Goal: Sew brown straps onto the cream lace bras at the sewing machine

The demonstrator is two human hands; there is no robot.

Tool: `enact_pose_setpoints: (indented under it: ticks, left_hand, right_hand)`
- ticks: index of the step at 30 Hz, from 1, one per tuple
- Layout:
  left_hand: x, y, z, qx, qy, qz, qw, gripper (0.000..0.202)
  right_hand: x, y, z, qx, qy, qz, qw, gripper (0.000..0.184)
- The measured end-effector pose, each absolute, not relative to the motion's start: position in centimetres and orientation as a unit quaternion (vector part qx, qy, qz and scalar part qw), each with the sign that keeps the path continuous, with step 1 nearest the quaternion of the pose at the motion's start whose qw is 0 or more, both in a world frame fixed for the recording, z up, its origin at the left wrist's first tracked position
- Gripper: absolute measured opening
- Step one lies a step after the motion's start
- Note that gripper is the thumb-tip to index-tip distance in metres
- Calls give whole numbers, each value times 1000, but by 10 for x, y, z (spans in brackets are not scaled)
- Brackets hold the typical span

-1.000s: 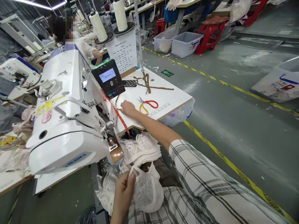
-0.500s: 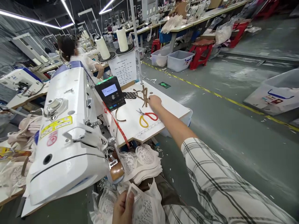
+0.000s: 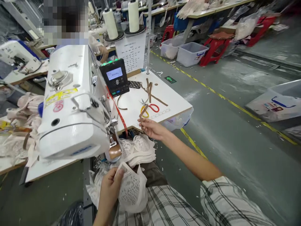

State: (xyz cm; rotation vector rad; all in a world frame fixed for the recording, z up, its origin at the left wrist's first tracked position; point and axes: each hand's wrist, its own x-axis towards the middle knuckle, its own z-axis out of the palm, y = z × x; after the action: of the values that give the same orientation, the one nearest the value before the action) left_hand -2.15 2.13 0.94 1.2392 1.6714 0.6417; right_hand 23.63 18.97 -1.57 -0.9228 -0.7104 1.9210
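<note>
My left hand (image 3: 111, 185) pinches the upper edge of a white lace bra cup (image 3: 131, 191) above my lap. Between the fingertips of my right hand (image 3: 151, 128) is a short brown strap (image 3: 143, 112), which rises past the scissors. The scissors (image 3: 150, 108), with one yellow and one red handle, lie on the white table (image 3: 178, 103). Other brown straps (image 3: 150, 89) lie crossed behind them. A stack of white lace cups (image 3: 141, 149) rests below the table edge, beside the sewing machine's needle area.
The white sewing machine (image 3: 72, 116) fills the left side, with a control panel (image 3: 115, 77) behind it. Thread cones (image 3: 134, 17) stand at the back. Clear bins (image 3: 191, 53) and a red stool (image 3: 216, 48) are on the floor. Another person sits beyond the machine.
My right hand has come back from the strap pile towards me, carrying a brown strap. Another strap now lies stretched rightward on the table. My left hand still holds the lace cup.
</note>
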Motion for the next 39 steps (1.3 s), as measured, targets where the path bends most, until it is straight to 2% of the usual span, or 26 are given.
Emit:
enact_pose_setpoints:
  ticks: [3,6,8,14,18,20,22,24,28,30,33,39]
  left_hand:
    - [-22,19,20,521,682,273,435,46]
    - [-26,17,25,529,685,285,412,39]
    - [-29,13,25,530,681,293,411,37]
    - [-29,-3,28,562,645,297,424,38]
    - [-28,-6,31,601,606,280,439,40]
    - [-27,-7,27,634,579,281,430,31]
    - [-21,-10,17,665,553,300,401,18]
    - [-13,-13,2,667,554,337,367,14]
    - [-3,-12,-22,635,594,413,273,16]
    - [-8,-5,-22,688,561,418,195,26]
    - [-25,12,-10,758,519,376,120,29]
    - [-43,33,12,715,569,360,189,23]
  right_hand:
    - [207,129,-26,-240,-161,882,373,29]
    - [190,84,-34,-148,-76,937,309,23]
    - [185,67,-36,-162,-120,933,299,19]
    - [169,58,-22,-260,-410,827,283,13]
    - [157,55,-10,-264,-492,775,295,17]
    - [154,52,-8,-280,-507,752,316,17]
    - [151,50,-8,-301,-487,747,336,17]
    - [149,51,-9,-326,-442,756,355,18]
    - [150,67,-9,-358,-395,771,349,23]
    - [152,82,-7,-370,-413,759,341,26]
    - [154,110,-5,-400,-481,692,361,27]
    - [138,158,-6,-432,-694,427,387,21]
